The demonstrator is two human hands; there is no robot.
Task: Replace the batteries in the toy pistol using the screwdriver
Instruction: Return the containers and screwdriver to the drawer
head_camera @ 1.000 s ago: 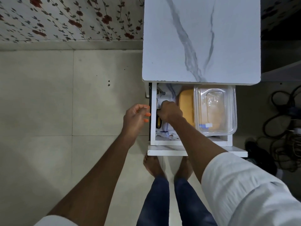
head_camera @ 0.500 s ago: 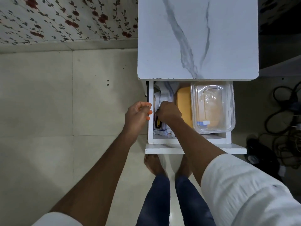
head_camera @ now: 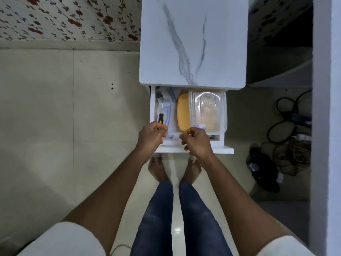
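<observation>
A screwdriver (head_camera: 160, 118) with a black and yellow handle lies along the left side of the open white drawer (head_camera: 193, 150), its metal shaft pointing toward the back. My left hand (head_camera: 151, 138) is over the drawer's front left corner, and its curled fingers grip the near end of the handle. At the drawer's front edge my right hand (head_camera: 196, 142) hovers with its fingers curled, and nothing shows inside them. No toy pistol or batteries are in view.
The drawer also holds a yellow-lidded box (head_camera: 183, 111), a clear plastic container (head_camera: 208, 109) and crumpled cloth (head_camera: 168, 100). A marble-topped cabinet (head_camera: 191, 41) sits above it. Tangled cables (head_camera: 289, 130) and a black object lie on the floor to the right. My bare feet stand below the drawer.
My right hand has pulled back out of the drawer's left side to its front edge. My left hand has moved in from beside the drawer onto the screwdriver handle.
</observation>
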